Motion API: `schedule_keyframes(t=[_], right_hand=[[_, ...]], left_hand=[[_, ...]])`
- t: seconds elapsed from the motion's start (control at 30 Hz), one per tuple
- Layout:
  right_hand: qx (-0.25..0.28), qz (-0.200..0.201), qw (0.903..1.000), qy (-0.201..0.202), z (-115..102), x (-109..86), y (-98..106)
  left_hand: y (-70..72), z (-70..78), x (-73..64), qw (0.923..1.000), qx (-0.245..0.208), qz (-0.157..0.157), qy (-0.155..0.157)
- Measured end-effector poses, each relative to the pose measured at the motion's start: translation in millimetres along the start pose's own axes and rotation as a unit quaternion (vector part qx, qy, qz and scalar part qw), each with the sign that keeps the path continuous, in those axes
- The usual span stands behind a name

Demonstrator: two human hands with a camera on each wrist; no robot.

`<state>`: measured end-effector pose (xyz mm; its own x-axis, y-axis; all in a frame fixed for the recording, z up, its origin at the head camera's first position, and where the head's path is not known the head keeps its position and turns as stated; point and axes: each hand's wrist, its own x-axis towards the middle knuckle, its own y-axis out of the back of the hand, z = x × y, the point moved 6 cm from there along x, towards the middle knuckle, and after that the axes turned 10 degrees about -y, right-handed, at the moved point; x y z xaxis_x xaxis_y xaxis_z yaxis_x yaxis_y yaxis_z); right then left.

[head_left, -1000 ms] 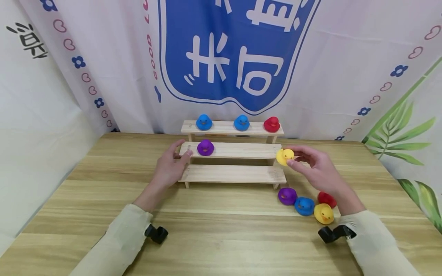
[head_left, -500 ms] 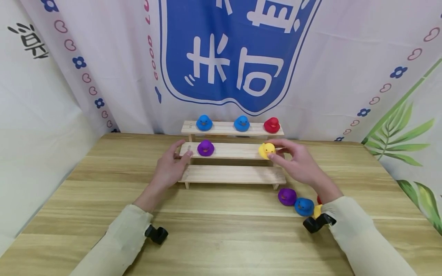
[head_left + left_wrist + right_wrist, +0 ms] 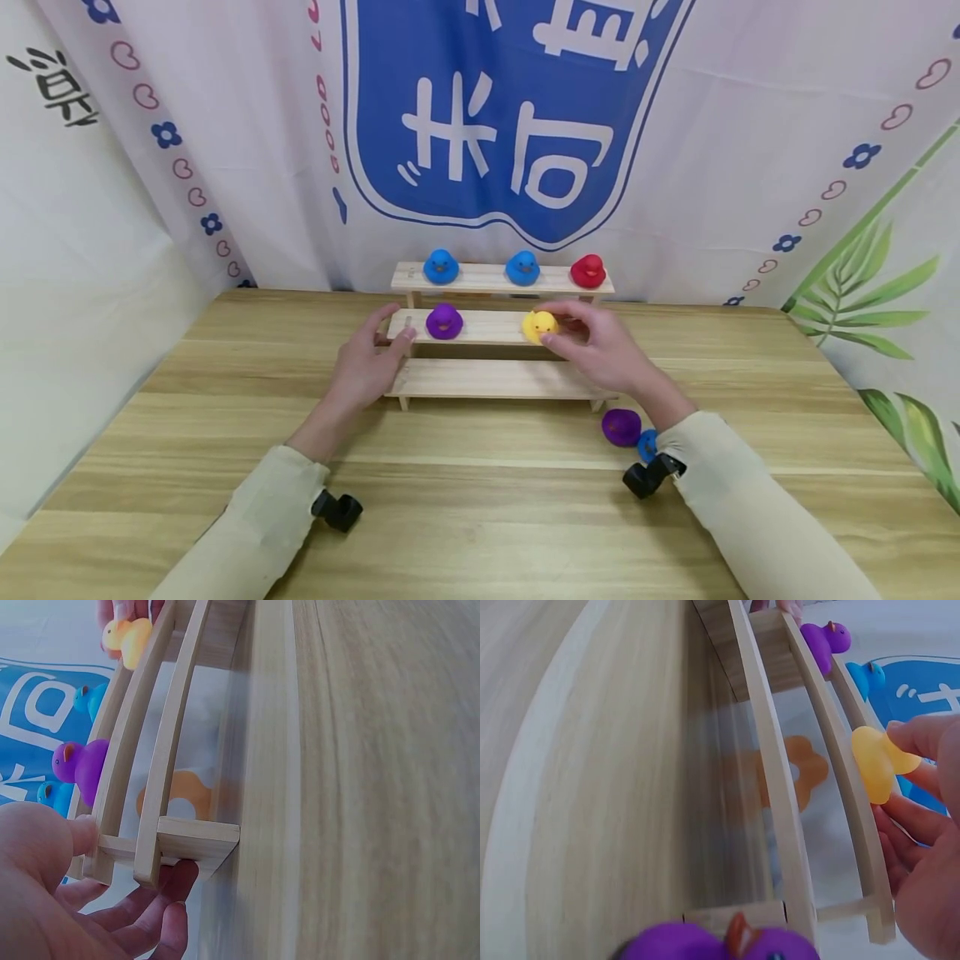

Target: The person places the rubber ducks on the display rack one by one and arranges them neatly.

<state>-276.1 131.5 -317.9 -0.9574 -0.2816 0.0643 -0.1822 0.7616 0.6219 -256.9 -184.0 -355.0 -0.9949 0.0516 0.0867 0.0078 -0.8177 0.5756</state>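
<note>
A three-tier wooden stand [image 3: 495,379] sits on the table. My left hand [image 3: 365,367] grips its left end, the thumb on the middle shelf and fingers curled below it in the left wrist view. My right hand [image 3: 611,350] pinches a yellow rubber duck [image 3: 538,327] between thumb and fingers at the middle shelf, right of centre. Whether the duck's base touches the wood I cannot tell. To its left on that shelf is a purple duck [image 3: 444,322]. On the top shelf stand a blue duck [image 3: 440,267], a second blue duck [image 3: 522,268] and a red duck [image 3: 588,271].
Right of the stand's front, another purple duck [image 3: 621,427] lies on the wooden table [image 3: 480,517]. Beside it a blue duck [image 3: 647,447] is partly covered by the right sleeve [image 3: 720,458]. A printed curtain [image 3: 292,208] hangs close behind the stand.
My right hand has carried the yellow duck leftward from the stand's right end along the middle shelf. Its sleeve now hides the red and yellow ducks on the table. The left hand stays put.
</note>
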Motion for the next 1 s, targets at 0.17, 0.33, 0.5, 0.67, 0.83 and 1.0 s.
schedule_keyframes(t=[0.17, 0.33, 0.5, 0.67, 0.83, 1.0], right_hand=[[-0.01, 0.0, 0.9996, -0.027, -2.7, 2.6, -5.2], [-0.008, -0.005, 0.999, -0.043, -6.0, 6.7, -10.4], [-0.004, -0.006, 0.9988, -0.049, -9.8, 9.3, -13.9], [-0.009, -0.009, 0.9986, -0.051, -10.1, 9.2, -13.7], [-0.002, -0.014, 0.9988, -0.046, -6.2, 5.3, -5.6], [0.019, -0.014, 0.9991, -0.035, -0.5, -1.8, 6.0]], left_hand=[[-0.7, 0.8, 0.6, 1.0, 0.0, -0.001, -0.001], [-0.6, 1.1, -0.3, 1.0, -0.004, -0.003, 0.004], [-0.7, 1.4, -0.7, 1.0, 0.0, -0.004, 0.003], [-0.2, 0.6, -1.2, 1.0, -0.002, -0.005, 0.004], [-0.7, 0.4, -1.1, 1.0, -0.005, -0.006, 0.004], [-0.3, 1.2, -0.8, 1.0, -0.002, -0.007, 0.002]])
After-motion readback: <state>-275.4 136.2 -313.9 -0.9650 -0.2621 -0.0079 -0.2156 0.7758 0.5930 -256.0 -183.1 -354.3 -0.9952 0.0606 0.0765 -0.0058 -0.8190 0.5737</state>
